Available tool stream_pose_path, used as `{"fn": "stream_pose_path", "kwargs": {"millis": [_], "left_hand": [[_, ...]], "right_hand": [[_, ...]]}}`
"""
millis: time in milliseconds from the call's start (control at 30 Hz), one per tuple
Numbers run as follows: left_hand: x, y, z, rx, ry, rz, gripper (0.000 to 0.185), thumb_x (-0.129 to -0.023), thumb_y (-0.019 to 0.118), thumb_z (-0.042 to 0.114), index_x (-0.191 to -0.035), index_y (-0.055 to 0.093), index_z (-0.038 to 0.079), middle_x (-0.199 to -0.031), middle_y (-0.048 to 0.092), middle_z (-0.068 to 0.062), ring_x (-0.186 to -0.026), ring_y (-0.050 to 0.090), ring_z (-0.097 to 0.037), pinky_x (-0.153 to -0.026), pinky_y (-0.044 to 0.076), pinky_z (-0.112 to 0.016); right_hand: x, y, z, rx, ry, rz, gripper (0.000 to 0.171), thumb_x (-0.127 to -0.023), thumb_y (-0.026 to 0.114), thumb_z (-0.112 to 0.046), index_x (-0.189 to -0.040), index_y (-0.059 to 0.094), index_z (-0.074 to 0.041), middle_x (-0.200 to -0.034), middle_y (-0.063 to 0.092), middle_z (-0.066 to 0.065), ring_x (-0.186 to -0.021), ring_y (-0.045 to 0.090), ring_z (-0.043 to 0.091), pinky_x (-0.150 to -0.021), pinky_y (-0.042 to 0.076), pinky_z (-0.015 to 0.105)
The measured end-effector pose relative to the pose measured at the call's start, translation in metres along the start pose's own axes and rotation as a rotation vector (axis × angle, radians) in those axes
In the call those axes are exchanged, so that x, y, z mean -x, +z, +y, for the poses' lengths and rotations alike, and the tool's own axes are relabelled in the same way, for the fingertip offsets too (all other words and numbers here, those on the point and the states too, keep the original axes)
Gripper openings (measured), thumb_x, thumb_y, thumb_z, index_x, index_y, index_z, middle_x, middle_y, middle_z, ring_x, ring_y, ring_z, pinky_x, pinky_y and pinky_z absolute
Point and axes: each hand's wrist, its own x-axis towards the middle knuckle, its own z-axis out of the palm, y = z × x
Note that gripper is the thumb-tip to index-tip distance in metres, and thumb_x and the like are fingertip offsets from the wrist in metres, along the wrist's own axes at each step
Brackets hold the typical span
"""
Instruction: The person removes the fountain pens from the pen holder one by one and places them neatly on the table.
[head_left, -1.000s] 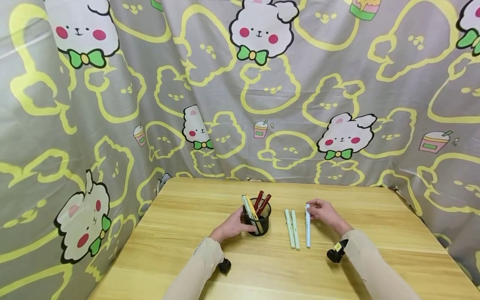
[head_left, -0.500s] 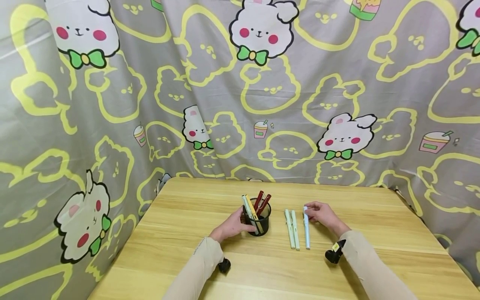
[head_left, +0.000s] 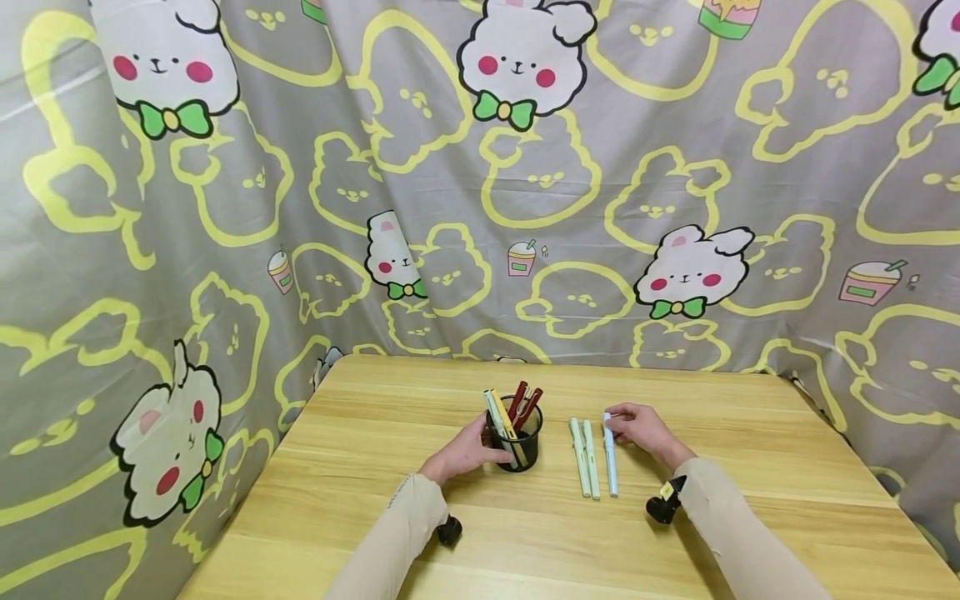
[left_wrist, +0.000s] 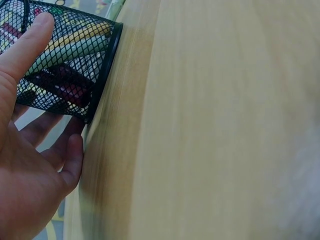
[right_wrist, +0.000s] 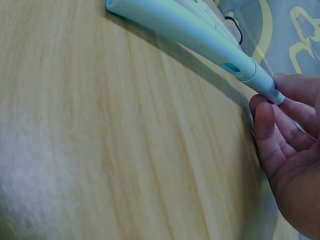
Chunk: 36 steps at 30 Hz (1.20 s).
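On the table (head_left: 750, 467), the right hand (head_left: 637, 431) pinches a slim, pale-blue pen (head_left: 610, 457).

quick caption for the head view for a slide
Left hand holds a mesh pen cup; right hand pinches a light blue pen beside two green pens.

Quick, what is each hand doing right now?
Left hand: holds the black mesh pen cup.
Right hand: pinches the pale blue pen by its end.
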Motion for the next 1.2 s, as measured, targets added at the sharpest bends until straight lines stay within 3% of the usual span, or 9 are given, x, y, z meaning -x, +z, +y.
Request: {"fn": "stream_pose_path", "kwargs": {"millis": [733, 1200], "left_hand": [[0.002, -0.0005, 0.0029, 0.044, -0.009, -0.016, 0.072, -0.081, 0.076, 0.014, -0.142, 0.036, 0.015, -0.132, 0.05, -0.007, -0.12, 0.048, -0.025, -0.1, 0.037, -0.043], [0.002, 0.0006, 0.0016, 0.031, 0.005, -0.008, 0.08, -0.081, 0.076, 0.011, -0.146, 0.029, 0.012, -0.131, 0.051, -0.01, -0.119, 0.049, -0.027, -0.099, 0.038, -0.045]], "right_hand": [[-0.0011, 0.0039, -0.0019, 0.046, 0.008, -0.006, 0.04, -0.089, 0.065, -0.008, -0.12, 0.053, 0.015, -0.096, 0.067, 0.016, -0.08, 0.064, 0.02, -0.068, 0.054, 0.033], [-0.0003, 0.0052, -0.0023, 0.068, -0.009, 0.008, 0.039, -0.089, 0.066, -0.01, -0.119, 0.055, 0.014, -0.094, 0.066, 0.013, -0.075, 0.062, 0.019, -0.064, 0.053, 0.032]]}}
